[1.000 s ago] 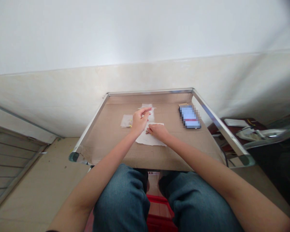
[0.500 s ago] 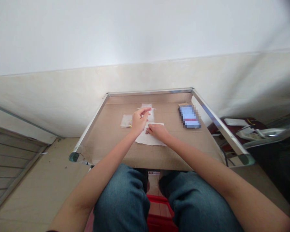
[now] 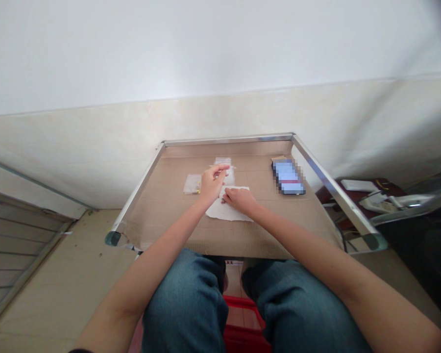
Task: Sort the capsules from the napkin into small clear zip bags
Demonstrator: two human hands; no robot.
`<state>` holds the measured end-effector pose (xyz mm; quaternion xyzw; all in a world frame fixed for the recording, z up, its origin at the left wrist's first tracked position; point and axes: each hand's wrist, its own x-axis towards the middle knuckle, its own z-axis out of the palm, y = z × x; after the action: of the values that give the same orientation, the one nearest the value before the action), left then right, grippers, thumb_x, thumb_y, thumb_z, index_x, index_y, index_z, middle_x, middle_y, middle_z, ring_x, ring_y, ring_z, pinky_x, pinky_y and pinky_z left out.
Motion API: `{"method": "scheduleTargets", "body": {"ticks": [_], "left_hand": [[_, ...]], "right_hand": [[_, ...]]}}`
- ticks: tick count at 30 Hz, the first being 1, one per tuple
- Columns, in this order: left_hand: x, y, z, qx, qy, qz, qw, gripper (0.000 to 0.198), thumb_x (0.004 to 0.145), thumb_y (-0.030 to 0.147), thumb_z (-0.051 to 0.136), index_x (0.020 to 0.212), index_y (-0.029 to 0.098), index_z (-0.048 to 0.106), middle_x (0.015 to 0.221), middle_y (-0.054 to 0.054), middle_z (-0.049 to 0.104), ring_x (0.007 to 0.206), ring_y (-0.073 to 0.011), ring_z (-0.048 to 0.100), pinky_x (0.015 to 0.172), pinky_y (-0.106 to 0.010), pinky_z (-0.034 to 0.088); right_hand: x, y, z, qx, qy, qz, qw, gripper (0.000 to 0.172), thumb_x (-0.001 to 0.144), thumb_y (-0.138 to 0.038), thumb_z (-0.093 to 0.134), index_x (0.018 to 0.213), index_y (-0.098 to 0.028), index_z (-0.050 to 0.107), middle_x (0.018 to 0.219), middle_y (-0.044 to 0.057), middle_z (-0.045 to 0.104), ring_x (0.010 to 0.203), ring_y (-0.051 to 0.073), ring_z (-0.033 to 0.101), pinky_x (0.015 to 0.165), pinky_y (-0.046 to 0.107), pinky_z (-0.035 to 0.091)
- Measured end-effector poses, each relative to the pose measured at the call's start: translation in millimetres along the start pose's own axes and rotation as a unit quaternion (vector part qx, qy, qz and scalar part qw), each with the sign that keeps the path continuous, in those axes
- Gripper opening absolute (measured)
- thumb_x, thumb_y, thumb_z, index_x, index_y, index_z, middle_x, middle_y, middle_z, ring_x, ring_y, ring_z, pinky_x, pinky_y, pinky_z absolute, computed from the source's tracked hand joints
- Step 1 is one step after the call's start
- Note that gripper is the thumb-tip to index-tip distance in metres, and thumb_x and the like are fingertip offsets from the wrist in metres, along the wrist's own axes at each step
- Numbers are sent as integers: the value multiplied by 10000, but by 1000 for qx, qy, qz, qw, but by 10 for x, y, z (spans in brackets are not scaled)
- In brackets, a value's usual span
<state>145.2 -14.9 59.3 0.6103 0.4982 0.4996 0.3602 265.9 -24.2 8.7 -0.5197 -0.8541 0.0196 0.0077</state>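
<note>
A torn white sheet of paper (image 3: 228, 212) lies on the cardboard-covered table, with tiny brown bits on it. My right hand (image 3: 241, 200) rests low over this paper, fingertips pressed together at the bits; whatever is between them is too small to make out. Just above the paper's left edge is my left hand (image 3: 212, 183), its fingers bent toward the thumb, and what it pinches cannot be made out. Left of that hand lies a small clear plastic bag (image 3: 191, 184) with yellow bits by it. Behind it, another clear bag (image 3: 223, 161) is partly hidden.
A phone (image 3: 288, 176) with a lit, blurred screen lies on the right of the table. A raised metal frame (image 3: 228, 140) edges the cardboard. Beyond the right side, a dark red stand (image 3: 385, 189) bears several objects. A wall stands close behind.
Both hands stay almost in the same place. My right fingertips shift very slightly at the brown bits.
</note>
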Motion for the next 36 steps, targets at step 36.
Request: {"method": "scheduleTargets", "body": {"ticks": [36], "left_hand": [[184,-538,-54,213,53,-57,974,296,787,312,461,1028,156,535,963,-83,610,833,-155,578,773,-284,440]], "right_hand": [[36,117,6,145,160,150,965,393,893,-377,232,1070,-177,520,1059,94,556,844,177,566,678,253,378]]}}
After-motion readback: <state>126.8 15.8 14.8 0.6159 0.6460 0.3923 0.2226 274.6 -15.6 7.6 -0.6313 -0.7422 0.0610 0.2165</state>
